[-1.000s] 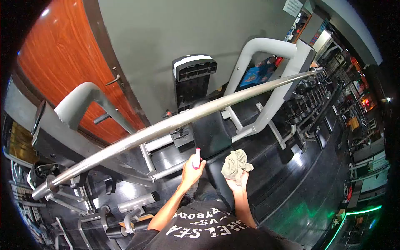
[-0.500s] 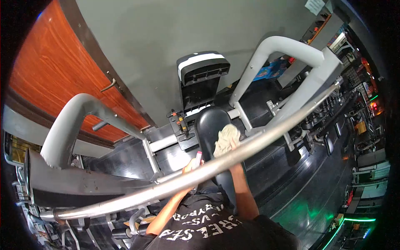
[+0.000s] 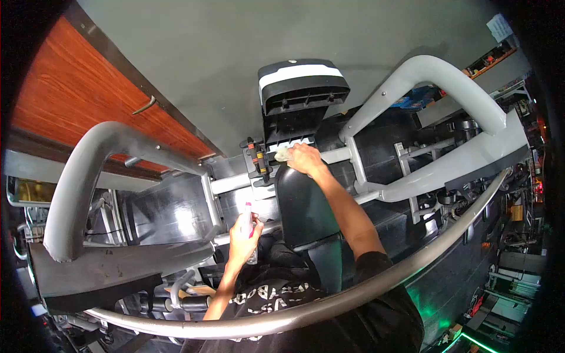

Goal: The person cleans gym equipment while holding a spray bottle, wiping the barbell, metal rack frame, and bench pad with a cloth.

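Note:
My right hand (image 3: 307,160) is closed over a cream cloth (image 3: 283,155) at the far edge of a black padded bench seat (image 3: 305,203). Part of the cloth is hidden under the fingers. Left of the seat, my left hand (image 3: 242,236) grips what looks like a spray bottle (image 3: 248,213), with a white and pink head pointing away from me. Its clear lower part shows below the hand, in front of my dark shirt.
A long metal bar (image 3: 259,327) crosses between the camera and my body. Thick grey frame tubes rise on the left (image 3: 73,182) and right (image 3: 438,65). Beyond the seat stands a black and white machine part (image 3: 303,76) by the grey wall. A wooden door (image 3: 65,100) is at left.
My right hand has pushed the cloth from the middle of the seat to its far end. My left hand with the bottle has shifted left. The bar now appears lower in view.

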Motion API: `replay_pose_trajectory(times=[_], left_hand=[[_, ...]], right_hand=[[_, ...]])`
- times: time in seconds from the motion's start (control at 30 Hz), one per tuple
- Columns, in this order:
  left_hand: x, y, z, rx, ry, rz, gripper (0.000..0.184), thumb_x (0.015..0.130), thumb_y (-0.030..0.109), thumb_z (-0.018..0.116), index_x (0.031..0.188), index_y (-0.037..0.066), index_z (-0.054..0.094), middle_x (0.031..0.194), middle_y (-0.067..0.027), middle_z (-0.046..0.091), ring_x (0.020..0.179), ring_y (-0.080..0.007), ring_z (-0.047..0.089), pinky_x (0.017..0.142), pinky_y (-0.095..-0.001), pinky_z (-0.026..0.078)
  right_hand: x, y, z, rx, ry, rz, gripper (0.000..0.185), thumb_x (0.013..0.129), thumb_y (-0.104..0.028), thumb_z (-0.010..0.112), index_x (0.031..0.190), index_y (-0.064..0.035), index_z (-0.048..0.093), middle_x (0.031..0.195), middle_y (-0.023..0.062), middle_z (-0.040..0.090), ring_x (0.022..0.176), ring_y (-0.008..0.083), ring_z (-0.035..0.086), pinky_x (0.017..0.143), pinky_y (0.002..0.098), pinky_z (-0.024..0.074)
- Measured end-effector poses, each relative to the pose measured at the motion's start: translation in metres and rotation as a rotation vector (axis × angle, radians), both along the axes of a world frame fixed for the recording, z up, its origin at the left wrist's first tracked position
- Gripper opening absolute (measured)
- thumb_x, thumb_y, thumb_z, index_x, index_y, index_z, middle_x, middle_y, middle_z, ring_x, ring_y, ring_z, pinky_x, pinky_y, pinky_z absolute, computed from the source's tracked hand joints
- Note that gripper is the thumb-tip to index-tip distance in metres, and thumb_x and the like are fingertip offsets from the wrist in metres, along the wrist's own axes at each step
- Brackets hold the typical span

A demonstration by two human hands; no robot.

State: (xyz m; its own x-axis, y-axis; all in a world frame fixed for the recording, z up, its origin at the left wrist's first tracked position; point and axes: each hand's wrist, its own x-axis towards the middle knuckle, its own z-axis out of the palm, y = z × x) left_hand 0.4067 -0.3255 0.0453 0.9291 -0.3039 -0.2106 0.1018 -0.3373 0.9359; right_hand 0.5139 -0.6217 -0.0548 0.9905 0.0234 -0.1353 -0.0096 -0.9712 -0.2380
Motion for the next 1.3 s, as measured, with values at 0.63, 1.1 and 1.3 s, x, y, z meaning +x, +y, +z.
replay_pose_trajectory(times=[0.63, 1.1, 1.3], left_hand=[[0.006, 0.005, -0.006, -0.012, -0.008, 0.007, 0.024, 0.084, 0.006, 0.062, 0.106, 0.001, 0.056, 0.083, -0.0031, 0.061, 0.073, -0.0096, 0.058, 0.068, -0.0250, 0.047], [-0.017, 0.036, 0.005, -0.127, -0.047, 0.138, 0.025, 0.087, 0.010, 0.062, 0.109, 0.001, 0.054, 0.080, -0.0023, 0.059, 0.058, -0.0060, 0.053, 0.053, -0.0232, 0.047], [-0.040, 0.074, 0.004, -0.151, -0.045, 0.110, 0.024, 0.087, 0.008, 0.062, 0.108, 0.001, 0.053, 0.077, -0.0020, 0.058, 0.059, -0.0060, 0.053, 0.052, -0.0227, 0.046]], right_hand=[[-0.017, -0.010, 0.011, 0.165, -0.120, -0.150, 0.032, 0.074, -0.031, 0.063, 0.098, -0.0099, 0.067, 0.103, 0.0094, 0.064, 0.104, 0.0274, 0.057, 0.091, 0.0403, 0.0453], [-0.044, 0.153, -0.043, -0.980, 0.309, 0.621, 0.044, 0.092, -0.027, 0.045, 0.129, -0.0044, 0.053, 0.137, 0.0111, 0.047, 0.130, 0.0353, 0.036, 0.109, 0.0529, 0.0205], [-0.101, 0.188, -0.085, -0.901, 0.405, 0.578, 0.042, 0.092, -0.026, 0.045, 0.127, -0.0048, 0.055, 0.136, 0.0111, 0.048, 0.131, 0.0334, 0.036, 0.108, 0.0525, 0.0221]])
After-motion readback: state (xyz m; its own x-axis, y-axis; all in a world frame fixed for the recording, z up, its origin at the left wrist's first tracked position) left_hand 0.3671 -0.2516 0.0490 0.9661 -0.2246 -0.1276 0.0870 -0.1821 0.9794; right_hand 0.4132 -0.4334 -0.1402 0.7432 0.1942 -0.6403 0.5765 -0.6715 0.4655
